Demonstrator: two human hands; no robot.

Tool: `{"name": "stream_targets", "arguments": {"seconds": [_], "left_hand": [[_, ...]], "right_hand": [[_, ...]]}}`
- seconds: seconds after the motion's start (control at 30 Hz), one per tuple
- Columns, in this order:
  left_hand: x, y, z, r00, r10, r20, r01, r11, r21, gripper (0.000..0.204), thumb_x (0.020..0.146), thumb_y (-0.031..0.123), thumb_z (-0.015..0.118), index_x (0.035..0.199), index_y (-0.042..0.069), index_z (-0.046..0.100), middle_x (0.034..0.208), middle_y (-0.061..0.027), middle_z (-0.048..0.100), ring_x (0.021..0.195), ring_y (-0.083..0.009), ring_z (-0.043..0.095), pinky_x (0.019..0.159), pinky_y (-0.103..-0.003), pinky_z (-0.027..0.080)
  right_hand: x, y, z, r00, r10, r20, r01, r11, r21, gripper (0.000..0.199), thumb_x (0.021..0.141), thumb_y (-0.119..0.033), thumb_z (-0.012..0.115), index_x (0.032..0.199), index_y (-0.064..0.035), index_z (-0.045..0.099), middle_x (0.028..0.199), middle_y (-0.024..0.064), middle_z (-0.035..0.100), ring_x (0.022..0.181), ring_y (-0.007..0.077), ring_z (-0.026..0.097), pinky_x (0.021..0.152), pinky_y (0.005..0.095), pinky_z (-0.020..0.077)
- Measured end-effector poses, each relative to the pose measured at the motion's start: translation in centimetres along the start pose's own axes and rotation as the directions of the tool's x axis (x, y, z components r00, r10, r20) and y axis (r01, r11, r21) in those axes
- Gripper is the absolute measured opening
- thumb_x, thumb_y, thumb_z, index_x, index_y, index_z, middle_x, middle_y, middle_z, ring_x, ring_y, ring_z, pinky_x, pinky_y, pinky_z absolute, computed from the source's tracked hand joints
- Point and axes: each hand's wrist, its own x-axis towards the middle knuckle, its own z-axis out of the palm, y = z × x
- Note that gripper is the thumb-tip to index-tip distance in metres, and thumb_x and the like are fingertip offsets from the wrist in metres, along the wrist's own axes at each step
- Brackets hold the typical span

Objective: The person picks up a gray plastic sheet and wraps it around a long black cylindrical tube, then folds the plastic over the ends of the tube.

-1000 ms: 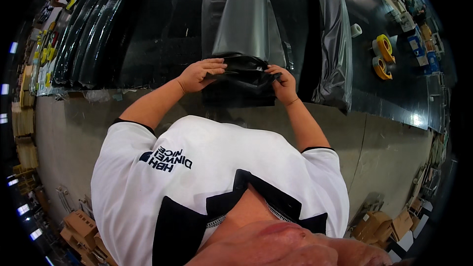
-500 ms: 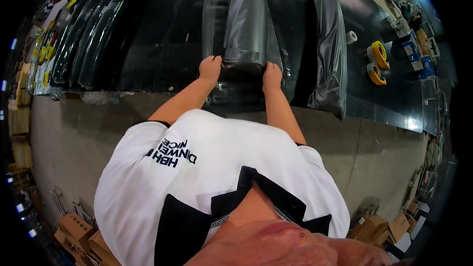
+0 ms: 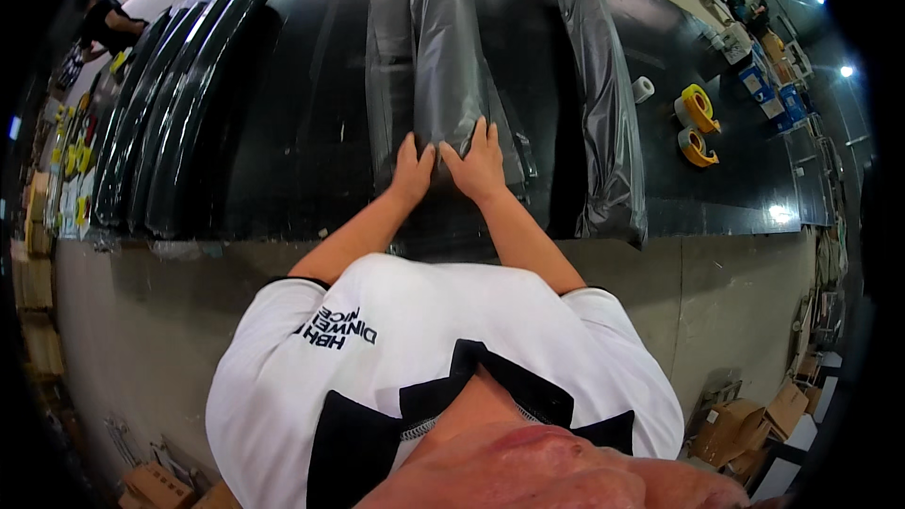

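Note:
A long bundle wrapped in shiny grey plastic film (image 3: 445,57) lies lengthwise before me on a dark, glossy table. At its near end, my left hand (image 3: 413,172) rests along the left side with fingers stretched forward. My right hand (image 3: 481,166) lies on the right side of that end, its fingers spread and thumb pointing inward. Both hands are open, and the thumbs almost meet over the film. Loose film (image 3: 388,85) stretches flat along the bundle's left side. What is inside the wrapping is hidden.
Another grey film-wrapped length (image 3: 608,113) lies to the right. Beyond it are a white roll (image 3: 643,90) and two yellow tape dispensers (image 3: 698,107). Several glossy black wrapped lengths (image 3: 203,118) lie side by side at left. A person (image 3: 111,26) stands at the far left. Cardboard boxes (image 3: 731,429) sit on the floor.
Both hands have gone from gripping the near end's corners to lying open on it, the right one moving inward. The near end's film now looks gathered narrower. My view has tilted up.

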Motion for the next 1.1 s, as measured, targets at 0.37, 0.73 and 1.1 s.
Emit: {"name": "stream_targets", "arguments": {"seconds": [0.37, 0.73, 1.1], "left_hand": [[6.6, 2.5, -1.0, 0.931, -0.183, 0.315, 0.334, 0.772, -0.541, 0.080, 0.089, 0.040, 0.067, 0.143, -0.008, 0.033, 0.136, -0.0186, 0.049, 0.122, -0.0266, 0.050, 0.103, -0.035, 0.039], [6.2, 12.2, 3.5, 0.850, -0.252, 0.463, 0.527, 0.408, -0.746, 0.070, 0.088, 0.036, 0.068, 0.138, -0.002, 0.037, 0.124, -0.0185, 0.055, 0.107, -0.0296, 0.058, 0.092, -0.042, 0.049], [1.1, 5.3, 23.1, 0.934, -0.089, 0.347, 0.300, 0.723, -0.623, 0.090, 0.081, 0.053, 0.070, 0.134, -0.013, 0.039, 0.129, -0.0284, 0.053, 0.119, -0.0342, 0.054, 0.100, -0.038, 0.043]], "right_hand": [[6.4, 6.0, -1.4, 0.784, 0.253, 0.567, -0.616, 0.429, 0.660, 0.089, 0.083, -0.052, 0.070, 0.143, 0.0051, 0.036, 0.132, 0.0196, 0.053, 0.116, 0.0279, 0.056, 0.098, 0.0396, 0.0453], [4.1, -1.1, -13.5, 0.925, 0.227, 0.306, -0.365, 0.756, 0.543, 0.072, 0.074, -0.035, 0.081, 0.123, 0.0094, 0.054, 0.112, 0.0176, 0.064, 0.102, 0.0228, 0.063, 0.090, 0.0342, 0.0482], [-3.0, 10.7, -16.8, 0.915, 0.383, 0.130, -0.404, 0.870, 0.282, 0.097, 0.079, -0.039, 0.078, 0.146, 0.0088, 0.027, 0.134, 0.0228, 0.051, 0.122, 0.0287, 0.052, 0.103, 0.0345, 0.0395]]}}
